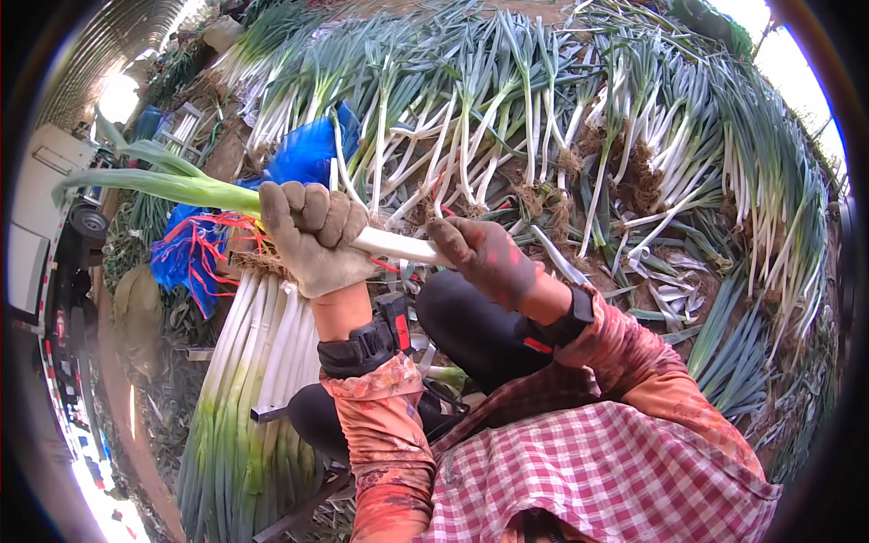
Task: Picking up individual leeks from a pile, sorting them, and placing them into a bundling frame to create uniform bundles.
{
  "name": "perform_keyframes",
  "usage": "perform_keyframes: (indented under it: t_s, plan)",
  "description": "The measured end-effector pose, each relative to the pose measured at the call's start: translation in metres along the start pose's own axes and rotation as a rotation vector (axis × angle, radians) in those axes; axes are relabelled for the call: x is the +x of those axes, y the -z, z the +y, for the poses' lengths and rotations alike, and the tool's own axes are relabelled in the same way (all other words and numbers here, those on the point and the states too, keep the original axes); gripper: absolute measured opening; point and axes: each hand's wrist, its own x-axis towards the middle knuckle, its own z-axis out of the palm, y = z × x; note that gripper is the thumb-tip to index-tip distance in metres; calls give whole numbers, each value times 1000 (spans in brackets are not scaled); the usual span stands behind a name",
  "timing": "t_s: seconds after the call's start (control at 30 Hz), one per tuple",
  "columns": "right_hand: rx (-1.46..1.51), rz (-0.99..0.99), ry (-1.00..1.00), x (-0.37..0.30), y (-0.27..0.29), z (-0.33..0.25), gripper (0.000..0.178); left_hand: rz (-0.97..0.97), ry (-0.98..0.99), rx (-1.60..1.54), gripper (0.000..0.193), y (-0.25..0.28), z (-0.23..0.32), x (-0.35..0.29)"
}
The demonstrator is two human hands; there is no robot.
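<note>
Stretched across the middle of the view is one long green onion (394,244), its green leaves pointing to the far left and its white shank to the right. My gloved left hand (312,231) is wrapped round the shank where white turns to green. My right hand (484,258), in a stained glove, closes on the white end, and the root tip is hidden in it. Below my left forearm lies a bundle of green onions (240,389) with white shanks uppermost and roots at the top. Blue plastic sheeting (308,149) and red ties (213,249) lie beside it.
Rows of green onions (507,109) cover the ground ahead and to the right. Stripped leaves (665,290) litter the soil near my right arm. A metal frame piece (269,414) sticks out by the bundle. A white vehicle (45,208) stands at the far left.
</note>
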Motion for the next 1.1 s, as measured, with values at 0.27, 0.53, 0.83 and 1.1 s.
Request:
perform_keyframes:
  t_s: [0.27,0.53,0.83,1.1]
  plan:
    - [363,-93,-289,5,-5,19,41,-433,47,-152,42,-7,-1,3]
    - [-80,-24,-330,16,12,54,43,-143,24,38,54,-16,-8,-17]
    - [968,346,-641,19,91,95,42,-268,-13,-22,51,-1,27,-23]
    - [-735,456,-782,-55,231,192,58,-168,-26,-85,50,20,49,-29]
